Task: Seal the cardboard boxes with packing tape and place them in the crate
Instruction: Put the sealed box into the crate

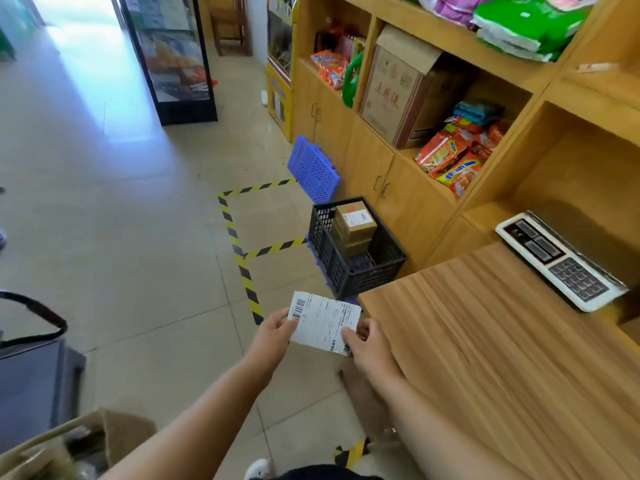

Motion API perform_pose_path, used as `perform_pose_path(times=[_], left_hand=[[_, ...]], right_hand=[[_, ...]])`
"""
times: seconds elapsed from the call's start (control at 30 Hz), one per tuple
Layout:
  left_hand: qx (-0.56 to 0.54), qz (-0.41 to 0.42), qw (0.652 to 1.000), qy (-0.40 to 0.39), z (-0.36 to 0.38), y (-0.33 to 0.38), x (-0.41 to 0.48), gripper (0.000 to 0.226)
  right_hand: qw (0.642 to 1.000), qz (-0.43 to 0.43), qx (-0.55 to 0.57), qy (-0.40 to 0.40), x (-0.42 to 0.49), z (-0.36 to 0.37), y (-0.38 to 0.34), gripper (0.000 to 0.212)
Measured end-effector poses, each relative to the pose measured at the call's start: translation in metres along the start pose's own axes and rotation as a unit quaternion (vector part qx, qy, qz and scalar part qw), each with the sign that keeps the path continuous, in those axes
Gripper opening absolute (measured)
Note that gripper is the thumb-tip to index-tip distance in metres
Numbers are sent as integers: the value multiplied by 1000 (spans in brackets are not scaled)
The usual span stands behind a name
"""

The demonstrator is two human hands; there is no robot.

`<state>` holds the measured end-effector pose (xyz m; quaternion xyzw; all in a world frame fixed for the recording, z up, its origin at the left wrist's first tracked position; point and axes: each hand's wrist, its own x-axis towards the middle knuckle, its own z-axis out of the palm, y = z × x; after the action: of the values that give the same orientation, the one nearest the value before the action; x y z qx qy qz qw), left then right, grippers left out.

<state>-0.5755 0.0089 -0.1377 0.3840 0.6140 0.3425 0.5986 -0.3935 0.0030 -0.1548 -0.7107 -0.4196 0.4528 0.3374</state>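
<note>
A: What is the person busy with; how do the hands stand?

B: Both are clamped on a shipping label [323,322]; the left hand [273,329] pinches its barcode end, the right hand [363,341] pinches the opposite near corner; the sheet hangs over the floor, just beside the wooden counter [502,341]. It reads as a labelling step, perhaps peeling the backing; no loose box or tape roll shows.

A: How should that be done well?

B: Judging from the grip, hold the sheet taut and flat between the two pinches; touch only the edges, off the print; lay one short edge down first and smooth along, so no crease crosses a barcode.

A: And the boxes?

B: Two cardboard boxes [355,218] sit stacked in the black crate [346,271] on the floor ahead, toward its far side; the top one lies flat, labelled face up, its long axis seemingly along the crate's length, away from the person; room shows beside them. The label's long axis runs left to right, dipping toward the right hand, print side up.
</note>
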Motion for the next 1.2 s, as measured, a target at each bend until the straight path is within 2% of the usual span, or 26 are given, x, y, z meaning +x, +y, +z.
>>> perform_pose_path(times=[0.3,0.8,0.97,1.2], left_hand=[[-4,-41,999,2,-35,39,97,19],[94,-74,993,-8,-22,164,336,16],[109,-94,989,-32,-27,183,395,17],[164,-94,975,-118,-43,224,504,23]], right_hand=[[1000,29,-12,-6,91,46,-43,19],[998,65,3,-2,339,61,-126,11],[996,93,-4,9,387,71,-142,9],[986,154,11,68,464,98,-169,7]])
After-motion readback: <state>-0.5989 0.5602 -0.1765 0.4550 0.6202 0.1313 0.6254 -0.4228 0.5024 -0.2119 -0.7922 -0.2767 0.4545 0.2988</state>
